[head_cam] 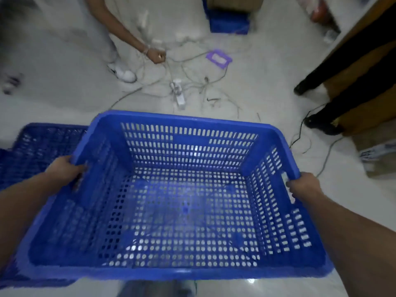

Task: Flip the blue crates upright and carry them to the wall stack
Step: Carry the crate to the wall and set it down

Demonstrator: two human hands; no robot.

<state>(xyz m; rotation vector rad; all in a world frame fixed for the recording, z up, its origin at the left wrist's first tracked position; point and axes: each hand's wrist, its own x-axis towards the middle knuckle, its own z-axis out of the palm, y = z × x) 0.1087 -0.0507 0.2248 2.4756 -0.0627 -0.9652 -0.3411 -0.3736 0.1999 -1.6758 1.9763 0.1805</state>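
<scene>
The white tiled floor (pixel 257 88) filled the view, and over it, taking up the lower half, a blue perforated crate (pixel 184 159) was held upright, its open top facing the camera and its slotted walls and holed base fully visible. It was clear of the floor, carried between 2 hands. The left hand (pixel 64 168) gripped the rim on the crate's 9 o'clock side, fingers curled over the edge and into the crate. The right hand (pixel 304 185) gripped the rim at 3 o'clock, beside the handle slot, fingers wrapped round the edge.

At 9 o'clock from the held crate, just beside and partly behind it, a second blue crate (pixel 42 144) lay on the floor with its latticed face up. At 12 o'clock, well apart near the top edge, a third blue crate (pixel 229 22) stood on the floor with a brown box in it.

Between that one and the held crate, a tangle of grey cables (pixel 192 82) spread over the floor, with a white power strip (pixel 177 93) among them and a purple-rimmed lid (pixel 218 58) at 1 o'clock from the strip. At 11 o'clock, another person's hand (pixel 157 55) was clenched on the cables, a white shoe (pixel 124 73) just below it. At 2 to 3 o'clock stood a third person's black-trousered legs (pixel 347 71) and black shoes.
</scene>
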